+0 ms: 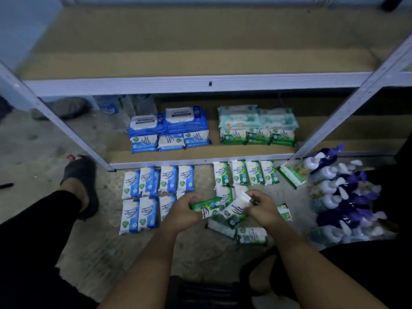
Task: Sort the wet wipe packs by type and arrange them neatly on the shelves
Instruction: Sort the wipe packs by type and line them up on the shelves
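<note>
I see my left hand (185,211) low over the concrete floor (89,253), its fingers (192,198) curled round a glossy green soft pack (206,204) held on edge. My right hand (264,211) is just beside it, fingers (256,196) pinching the top of a white-and-green pack marked Pine (236,209), which is tilted. More loose green packs (245,235) lie jumbled on the floor under both hands. The lower shelf (223,150), a brown chipboard panel in a pale metal frame, holds two groups. On the left are stacked blue packs (169,130), the large flat ones with white lids behind and small ones in front. On the right are stacked green packs (257,128), laid out the same way. On the floor in front of the shelf, small blue-and-white packs (156,188) lie flat in two rows on the left, and a row of green-and-white packs (245,172) lies on the right. Shiny white pump bottles with purple wrapping (341,197) are bunched at the far right. The upper shelf (200,41) is the same rough brown board.
</note>
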Demonstrator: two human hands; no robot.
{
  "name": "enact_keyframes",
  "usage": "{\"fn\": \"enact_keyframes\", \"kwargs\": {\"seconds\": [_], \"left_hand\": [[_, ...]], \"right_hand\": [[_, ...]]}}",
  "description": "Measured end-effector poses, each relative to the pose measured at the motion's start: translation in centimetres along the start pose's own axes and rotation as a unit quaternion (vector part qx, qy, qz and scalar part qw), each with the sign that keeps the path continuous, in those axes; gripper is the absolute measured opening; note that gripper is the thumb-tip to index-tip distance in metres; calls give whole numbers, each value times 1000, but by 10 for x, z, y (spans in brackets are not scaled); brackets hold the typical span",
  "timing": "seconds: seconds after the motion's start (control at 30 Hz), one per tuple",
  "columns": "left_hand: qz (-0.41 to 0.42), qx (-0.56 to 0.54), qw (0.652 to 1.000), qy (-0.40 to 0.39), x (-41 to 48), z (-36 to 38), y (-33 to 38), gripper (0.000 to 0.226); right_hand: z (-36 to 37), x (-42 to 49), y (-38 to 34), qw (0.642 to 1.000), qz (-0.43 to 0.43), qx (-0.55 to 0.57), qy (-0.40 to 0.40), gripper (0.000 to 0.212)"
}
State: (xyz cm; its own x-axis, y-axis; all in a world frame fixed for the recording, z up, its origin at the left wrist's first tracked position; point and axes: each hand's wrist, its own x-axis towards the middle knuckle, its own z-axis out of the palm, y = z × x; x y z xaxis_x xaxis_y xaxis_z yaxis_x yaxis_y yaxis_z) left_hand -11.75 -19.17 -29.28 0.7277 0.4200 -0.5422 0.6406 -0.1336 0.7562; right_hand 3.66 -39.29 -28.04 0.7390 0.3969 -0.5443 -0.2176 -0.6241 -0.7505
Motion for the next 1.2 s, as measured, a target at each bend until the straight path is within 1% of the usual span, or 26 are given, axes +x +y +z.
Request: {"fn": "enact_keyframes", "kwargs": {"seconds": [0.07, 0.13, 0.2, 0.27, 0.33, 0.4, 0.5, 0.57, 0.63, 0.7, 0.83, 1.0, 1.07, 1.2], "left_hand": [[21, -29, 999, 17, -2, -6, 20, 41], [42, -70, 996, 35, -6, -10, 40, 39], [69, -108, 991, 45, -10, -12, 57, 35], [92, -132, 985, 62, -13, -11, 71, 34], [102, -145, 981, 80, -16, -9, 81, 37], [112, -135, 981, 84, -17, -6, 87, 38], [125, -125, 982, 73, -18, 0, 92, 34], [117, -150, 981, 48, -16, 1, 92, 38], [109, -178, 978, 11, -13, 2, 90, 53], [102, -176, 979, -2, -8, 4, 88, 61], [102, -150, 983, 12, 10, 16, 93, 65], [106, -119, 987, -10, 46, 43, 116, 64], [102, -105, 989, -12, 65, 58, 127, 66], [85, -75, 993, 14, 112, 88, 140, 69]], "right_hand": [[-12, -3, -15, 996, 6, 85, 41, 44], [-23, -9, -29, 984, 5, 166, 65, 42], [-30, -13, -37, 970, -4, 224, 90, 40], [-33, -14, -42, 965, -25, 233, 121, 37], [-34, -14, -44, 962, -38, 234, 131, 32], [-32, -14, -46, 963, -41, 237, 117, 29], [-29, -12, -45, 964, -34, 242, 109, 26], [-29, -10, -44, 962, -22, 256, 93, 31], [-32, -7, -43, 961, -6, 264, 79, 40], [-36, -4, -42, 960, 7, 268, 81, 46], [-52, 8, -41, 957, 17, 271, 106, 44], [-79, 41, -37, 944, 40, 285, 164, 41], [-96, 57, -35, 940, 45, 285, 183, 36], [-126, 93, -25, 941, 46, 261, 211, 35]]}}
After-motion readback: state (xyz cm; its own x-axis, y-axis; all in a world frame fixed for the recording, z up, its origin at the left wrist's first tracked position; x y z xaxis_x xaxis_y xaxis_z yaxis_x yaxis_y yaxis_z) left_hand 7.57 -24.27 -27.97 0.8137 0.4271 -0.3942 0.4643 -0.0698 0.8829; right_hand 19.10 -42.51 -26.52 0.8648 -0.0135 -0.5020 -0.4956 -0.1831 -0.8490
